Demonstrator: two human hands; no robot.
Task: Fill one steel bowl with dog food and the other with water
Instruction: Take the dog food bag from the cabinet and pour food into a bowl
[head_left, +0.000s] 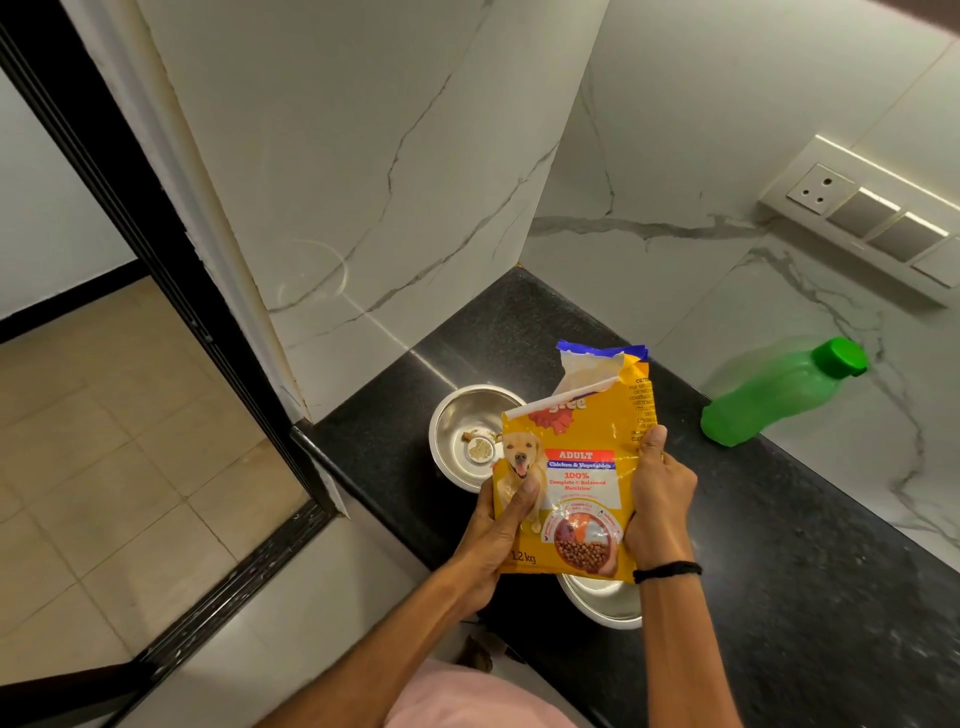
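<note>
Left hand (501, 530) and right hand (661, 501), fingers curled round its sides, hold the torn-open dog food bag (576, 467) upright above the worktop (779, 571). Far steel bowl (442, 431) has few kibbles; near steel bowl (602, 605), mostly hidden, seems empty. Hasty tipping could scatter kibble.

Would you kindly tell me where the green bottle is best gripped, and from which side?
Probably round the body of the green bottle, below its capped neck, approached from the front of the counter: it stands upright close to the wall, so the back is blocked.
</note>
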